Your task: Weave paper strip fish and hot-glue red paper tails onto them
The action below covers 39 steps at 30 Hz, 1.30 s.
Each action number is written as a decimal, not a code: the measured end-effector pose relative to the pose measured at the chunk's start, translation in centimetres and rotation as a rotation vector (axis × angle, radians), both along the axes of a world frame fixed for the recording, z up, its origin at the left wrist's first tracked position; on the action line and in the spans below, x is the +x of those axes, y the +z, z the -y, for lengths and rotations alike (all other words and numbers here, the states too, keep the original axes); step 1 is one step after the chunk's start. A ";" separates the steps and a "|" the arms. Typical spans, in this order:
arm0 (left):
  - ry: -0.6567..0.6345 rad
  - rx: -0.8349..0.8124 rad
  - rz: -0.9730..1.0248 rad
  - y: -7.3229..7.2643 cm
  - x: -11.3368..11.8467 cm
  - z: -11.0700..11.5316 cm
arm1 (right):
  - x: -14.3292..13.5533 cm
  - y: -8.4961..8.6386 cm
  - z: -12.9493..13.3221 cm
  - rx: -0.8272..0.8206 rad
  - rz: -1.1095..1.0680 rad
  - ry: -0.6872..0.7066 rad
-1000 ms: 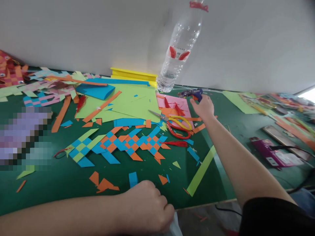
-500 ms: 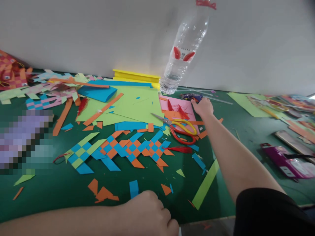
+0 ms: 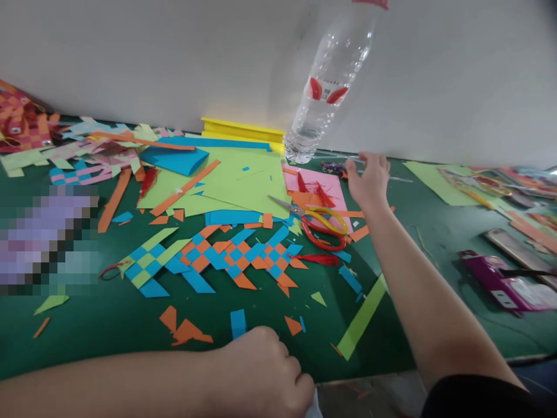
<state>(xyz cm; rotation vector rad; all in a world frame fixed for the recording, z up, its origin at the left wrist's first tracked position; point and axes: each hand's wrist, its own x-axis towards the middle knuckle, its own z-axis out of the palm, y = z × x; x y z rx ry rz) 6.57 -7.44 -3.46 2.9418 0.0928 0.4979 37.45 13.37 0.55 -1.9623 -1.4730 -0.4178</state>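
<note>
My left hand [image 3: 265,371] is curled into a fist at the front edge of the table. A pale edge shows beneath its fingers, but what it holds is hidden. My right hand [image 3: 369,180] is stretched to the back, thumb and fingers apart, beside a small dark patterned item [image 3: 333,167] and thin clear sticks [image 3: 398,179]. Between the hands lies a woven paper fish-like chain [image 3: 235,255] in blue, orange and green, with a red tassel [image 3: 319,259] at its right end. Scissors [image 3: 322,223] with red and yellow handles rest on pink paper [image 3: 335,186].
A water bottle [image 3: 326,93] leans near the grey partition [image 3: 152,58]. Green sheets [image 3: 243,180], a yellow strip holder [image 3: 243,133] and a heap of woven paper [image 3: 87,157] fill the back. Purple device [image 3: 505,284] and phone [image 3: 517,249] lie right; paper scraps [image 3: 187,331] are scattered in front.
My right hand has moved slightly right and away from the dark patterned item, its fingers spreading. My left hand stays closed at the front. The view has shifted slightly.
</note>
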 end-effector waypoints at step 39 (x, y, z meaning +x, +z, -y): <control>0.021 0.035 -0.016 0.1 0.1 0.0 | -4.3 -2.1 9.2 -0.435 0.165 0.540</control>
